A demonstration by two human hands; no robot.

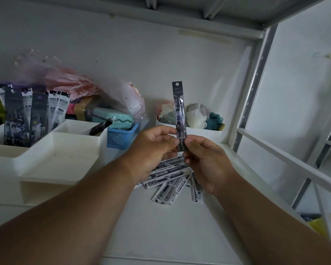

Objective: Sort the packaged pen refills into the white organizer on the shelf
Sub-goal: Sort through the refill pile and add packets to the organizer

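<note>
Dark refill packet (179, 113) upright mid-shelf, bottom end pinched by both hands: left hand (155, 148) and right hand (204, 159), fingers curled round it. Loose refill pile (172, 178) on shelf (161, 226) under the hands. White organizer (52, 159) at left edge, packets (27, 115) standing in its rear compartment.

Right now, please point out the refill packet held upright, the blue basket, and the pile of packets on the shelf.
refill packet (178, 109): head view, middle of its strip.
blue basket (120, 138): head view, front mesh wall.
pile of packets (168, 180): head view, middle of the pile.
</note>
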